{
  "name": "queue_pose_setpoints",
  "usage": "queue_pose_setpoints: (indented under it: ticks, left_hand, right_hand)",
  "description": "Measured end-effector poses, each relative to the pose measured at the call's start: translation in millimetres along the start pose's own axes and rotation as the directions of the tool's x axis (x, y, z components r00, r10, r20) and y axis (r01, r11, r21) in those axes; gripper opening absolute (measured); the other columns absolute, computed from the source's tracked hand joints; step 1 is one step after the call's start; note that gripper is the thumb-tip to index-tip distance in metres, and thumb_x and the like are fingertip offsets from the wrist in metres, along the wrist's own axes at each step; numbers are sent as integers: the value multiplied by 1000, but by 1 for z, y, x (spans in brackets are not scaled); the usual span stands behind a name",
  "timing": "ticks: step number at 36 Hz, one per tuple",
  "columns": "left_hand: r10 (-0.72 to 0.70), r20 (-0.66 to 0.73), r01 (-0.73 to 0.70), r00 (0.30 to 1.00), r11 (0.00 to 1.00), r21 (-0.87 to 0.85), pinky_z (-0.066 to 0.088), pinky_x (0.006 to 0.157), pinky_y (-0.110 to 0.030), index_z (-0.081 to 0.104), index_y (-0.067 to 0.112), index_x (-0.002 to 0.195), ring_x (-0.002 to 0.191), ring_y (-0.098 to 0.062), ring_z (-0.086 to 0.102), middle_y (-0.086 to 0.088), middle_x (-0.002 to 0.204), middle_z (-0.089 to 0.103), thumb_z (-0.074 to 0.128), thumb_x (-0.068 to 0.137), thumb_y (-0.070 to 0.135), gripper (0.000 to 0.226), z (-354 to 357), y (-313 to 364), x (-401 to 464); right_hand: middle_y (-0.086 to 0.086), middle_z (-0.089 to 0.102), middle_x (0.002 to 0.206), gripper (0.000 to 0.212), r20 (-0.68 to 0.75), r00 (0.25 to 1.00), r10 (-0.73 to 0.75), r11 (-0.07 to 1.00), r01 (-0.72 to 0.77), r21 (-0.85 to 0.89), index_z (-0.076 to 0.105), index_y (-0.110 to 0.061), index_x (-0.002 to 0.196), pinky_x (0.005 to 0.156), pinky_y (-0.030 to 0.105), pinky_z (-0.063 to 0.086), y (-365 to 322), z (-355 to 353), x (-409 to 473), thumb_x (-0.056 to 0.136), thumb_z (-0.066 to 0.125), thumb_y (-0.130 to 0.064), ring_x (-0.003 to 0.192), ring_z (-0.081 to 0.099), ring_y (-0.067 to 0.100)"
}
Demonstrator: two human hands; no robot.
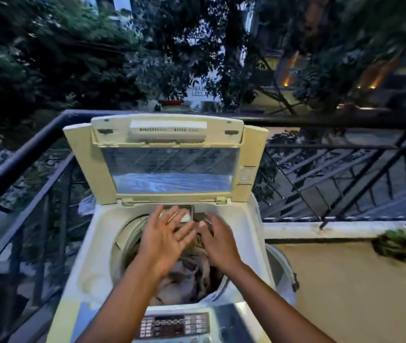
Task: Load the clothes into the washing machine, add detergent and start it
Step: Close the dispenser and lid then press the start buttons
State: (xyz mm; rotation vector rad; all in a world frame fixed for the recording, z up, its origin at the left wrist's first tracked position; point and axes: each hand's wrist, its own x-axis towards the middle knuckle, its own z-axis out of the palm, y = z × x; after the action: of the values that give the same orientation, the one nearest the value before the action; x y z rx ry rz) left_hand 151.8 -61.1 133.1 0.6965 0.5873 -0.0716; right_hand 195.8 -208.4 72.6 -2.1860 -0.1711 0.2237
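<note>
The black metal railing runs along the left. The top-loading washing machine stands with its lid raised. Over the drum, the left hand is spread, fingers straight, holding nothing. The clothes lie below both hands. The right hand has curled fingers; whether it grips anything cannot be told. The control panel is nearest.

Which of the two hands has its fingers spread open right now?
The left hand: its fingers are straight and fanned out above the clothes in the drum. The right hand has fingers bent downward toward the drum's back edge.
</note>
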Motion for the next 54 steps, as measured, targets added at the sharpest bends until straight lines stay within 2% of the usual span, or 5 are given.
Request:
queue_pose_setpoints:
  ticks: [11,16,21,41,54]
  left_hand:
    - [-94,-172,118,981,984,134,33,121,-52,37,12,158,148,-36,38,-9,161,41,48,101,54,71,-40,44,61]
    - [-188,-239,207,953,977,55,38,115,-49,33,4,157,141,-36,42,-18,155,42,51,98,53,78,-48,40,79]
    - [-253,-232,258,939,966,-9,32,122,-48,27,-2,158,150,-37,33,-20,164,30,47,99,55,84,-49,41,92]
    - [-312,-254,289,915,949,-123,44,98,-44,31,-2,155,121,-38,54,-29,145,49,52,99,52,81,-28,51,146]
    - [-190,-369,207,910,978,7,35,122,-47,34,-1,154,133,-33,57,-22,153,49,37,105,47,68,-37,33,141]
  right_hand:
    - [5,64,137,49,46,966,256,953,-260,159,57,-21,142,101,42,51,-35,11,56,98,53,-43,115,63,27]
    - [7,60,89,29,128,878,461,851,-479,214,61,-8,102,73,34,54,-35,26,73,100,50,-35,87,63,30]
    - [21,58,138,49,377,732,568,595,-681,426,50,-13,138,102,49,52,-15,56,93,105,48,-49,126,58,41]
    - [13,71,111,39,131,725,676,506,-586,633,62,-12,123,82,37,63,-5,91,126,99,56,-42,92,72,27]
    - [10,79,97,54,174,688,705,517,-666,538,71,-14,105,94,48,58,9,99,129,89,48,-60,99,76,31]
